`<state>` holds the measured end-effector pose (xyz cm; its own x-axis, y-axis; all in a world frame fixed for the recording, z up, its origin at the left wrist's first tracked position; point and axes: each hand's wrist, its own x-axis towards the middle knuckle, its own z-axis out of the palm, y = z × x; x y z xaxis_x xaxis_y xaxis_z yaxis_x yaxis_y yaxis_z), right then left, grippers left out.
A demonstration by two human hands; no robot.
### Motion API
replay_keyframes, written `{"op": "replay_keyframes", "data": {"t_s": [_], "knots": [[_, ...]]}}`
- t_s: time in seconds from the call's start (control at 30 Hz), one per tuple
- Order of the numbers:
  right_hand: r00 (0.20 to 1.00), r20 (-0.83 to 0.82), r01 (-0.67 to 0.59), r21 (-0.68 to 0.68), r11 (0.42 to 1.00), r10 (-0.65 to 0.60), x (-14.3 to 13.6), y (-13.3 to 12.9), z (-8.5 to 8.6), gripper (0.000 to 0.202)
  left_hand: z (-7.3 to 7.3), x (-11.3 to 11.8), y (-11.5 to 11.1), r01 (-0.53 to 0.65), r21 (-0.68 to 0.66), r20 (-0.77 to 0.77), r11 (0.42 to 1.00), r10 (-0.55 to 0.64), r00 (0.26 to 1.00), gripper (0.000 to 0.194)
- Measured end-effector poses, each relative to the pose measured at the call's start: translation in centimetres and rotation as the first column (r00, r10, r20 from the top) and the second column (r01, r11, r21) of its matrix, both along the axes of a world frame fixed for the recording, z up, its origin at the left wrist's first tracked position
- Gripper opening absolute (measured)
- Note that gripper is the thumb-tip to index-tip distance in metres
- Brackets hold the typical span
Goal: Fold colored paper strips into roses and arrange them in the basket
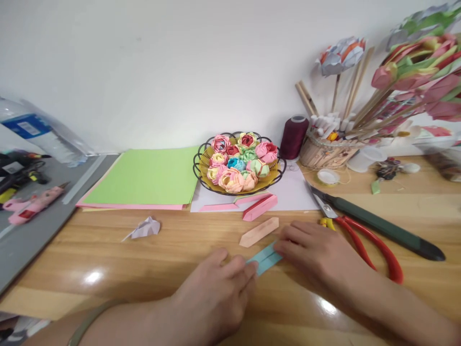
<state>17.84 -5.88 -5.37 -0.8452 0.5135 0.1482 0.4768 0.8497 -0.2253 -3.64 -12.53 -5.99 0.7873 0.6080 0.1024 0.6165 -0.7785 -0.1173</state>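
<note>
A folded blue paper strip (268, 258) lies slantwise on the wooden table between my hands. My left hand (221, 288) grips its left end, fingers bent together over it. At the strip's right end, the closed fingers of my right hand (306, 245) press on the paper. Just behind it lies a folded peach paper strip (259, 232), pointed at both ends. Farther back are a folded pink and red strip (260, 207) and a thin pink strip (219, 207), on a white sheet (295, 192).
A basket of paper flowers (201, 177) stands behind the strips. Green paper (144, 178) is stacked to its left, near a crumpled lilac piece (147, 228). Red-handled scissors (387, 250) and a dark green tool (389, 223) lie at right, before a maroon thread spool (294, 137).
</note>
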Motion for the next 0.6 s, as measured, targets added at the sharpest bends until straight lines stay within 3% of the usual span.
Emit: {"op": "replay_keyframes", "data": {"t_s": [0.1,0.23,0.6], "knots": [[0.999,0.022,-0.045,0.201,0.978,0.042,-0.5,-2.3,-0.7,0.027,0.0,0.1,0.0,-0.004,-0.025,-0.018,1.000,0.004,1.000,0.028],[0.994,0.109,-0.019,0.297,0.955,-0.015,-0.7,-4.6,-2.3,0.033,0.1,0.3,-0.2,-0.015,-0.023,-0.039,1.000,0.014,0.999,0.030],[0.954,0.268,0.026,0.370,0.929,-0.134,2.7,-3.6,-2.2,0.056,0.3,0.2,-0.2,-0.008,-0.042,-0.047,0.999,0.006,0.999,0.028]]}}
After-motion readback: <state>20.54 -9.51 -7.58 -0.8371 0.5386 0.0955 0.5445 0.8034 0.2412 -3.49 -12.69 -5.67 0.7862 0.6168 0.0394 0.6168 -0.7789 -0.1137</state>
